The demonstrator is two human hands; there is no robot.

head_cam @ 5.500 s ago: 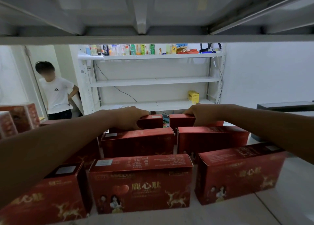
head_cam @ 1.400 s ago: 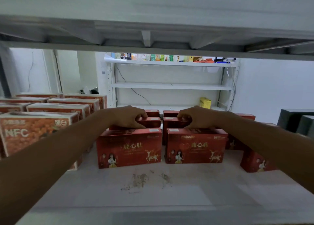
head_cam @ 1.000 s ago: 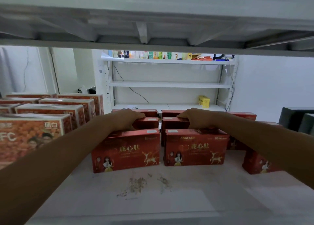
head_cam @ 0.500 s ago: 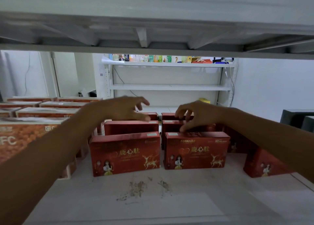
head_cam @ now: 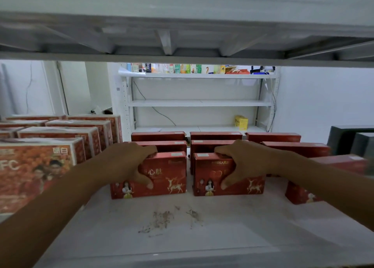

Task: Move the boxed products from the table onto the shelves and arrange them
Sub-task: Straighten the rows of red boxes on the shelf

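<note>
The left hand holds the left red box. Its fingers are curled over the top edge and its thumb presses on the front. The right hand holds the right red box the same way. Both boxes stand up on the shelf, near the middle, side by side with a thin gap between them. More red boxes, the back rows, stand right behind them at 12 o'clock.

I think the job now is to set these two front boxes straight. To do it well, slide both boxes together and slowly, so their fronts make one even line. Hold them firmly so they do not tip. Do not shove hard toward 12 o'clock, or the back rows may get bumped crooked. The side red box at 3 o'clock looks a bit closer to the shelf edge. Match the line to it, or fix it next. Stay off the orange boxes at 9 o'clock. Some dirty specks lie at 6 o'clock, and they should not get in the way.
</note>
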